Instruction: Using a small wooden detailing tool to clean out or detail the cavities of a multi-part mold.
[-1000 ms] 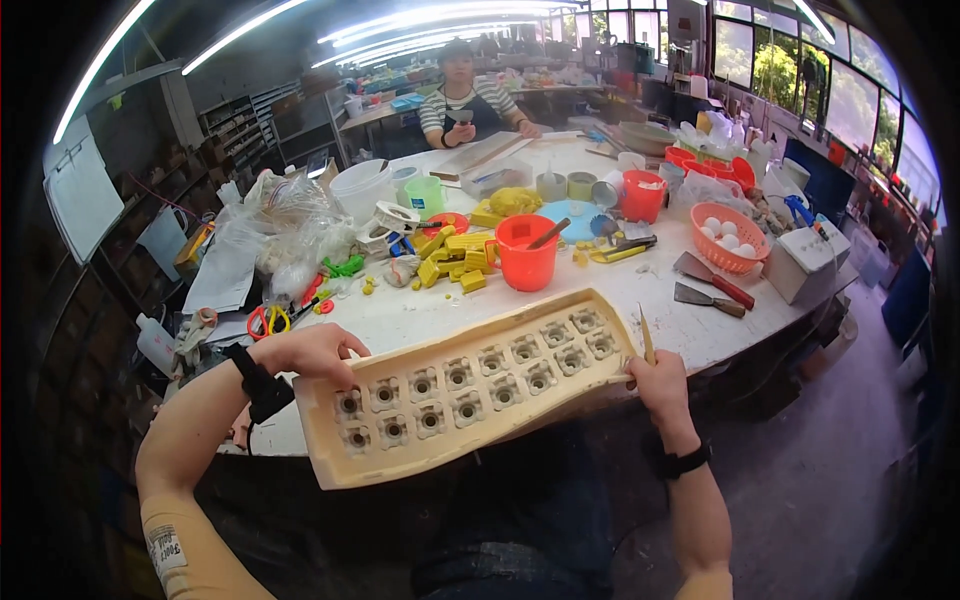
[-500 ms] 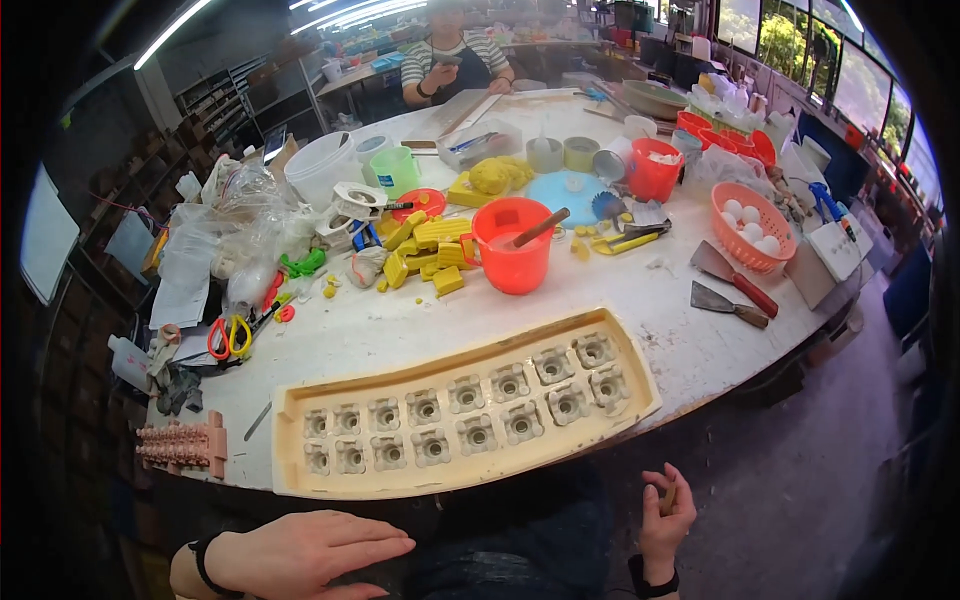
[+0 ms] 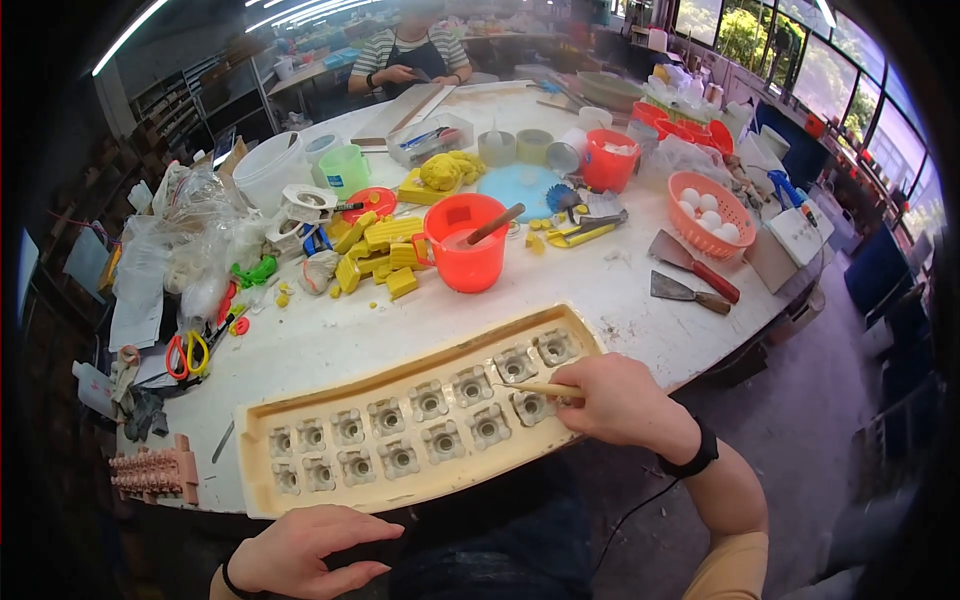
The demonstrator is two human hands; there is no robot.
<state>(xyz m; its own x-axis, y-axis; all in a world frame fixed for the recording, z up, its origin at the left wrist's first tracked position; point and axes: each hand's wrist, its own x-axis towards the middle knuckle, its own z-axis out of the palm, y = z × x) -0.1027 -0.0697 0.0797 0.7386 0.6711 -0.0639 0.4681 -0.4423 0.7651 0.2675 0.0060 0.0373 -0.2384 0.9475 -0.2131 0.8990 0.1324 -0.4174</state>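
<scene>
A long cream mould tray (image 3: 300,495) with two rows of square cavities lies at the near edge of the white round table (image 3: 330,345). My right hand (image 3: 620,405) rests on the tray's right end and holds a thin wooden stick (image 3: 535,389), its tip pointing left over a cavity. My left hand (image 3: 300,550) hovers below the tray's near edge, fingers spread, holding nothing.
An orange bucket (image 3: 470,245) with a stick in it, yellow blocks (image 3: 375,255), scissors (image 3: 185,352), two scrapers (image 3: 690,275), an orange basket of white balls (image 3: 710,212) and plastic bags (image 3: 190,240) crowd the table. A pink ridged block (image 3: 152,472) sits at the left edge. A person in a striped top (image 3: 410,55) sits across the table.
My right hand came up from below the table onto the tray's right end, holding the stick. My left hand shifted right below the tray edge. The view moved closer.
</scene>
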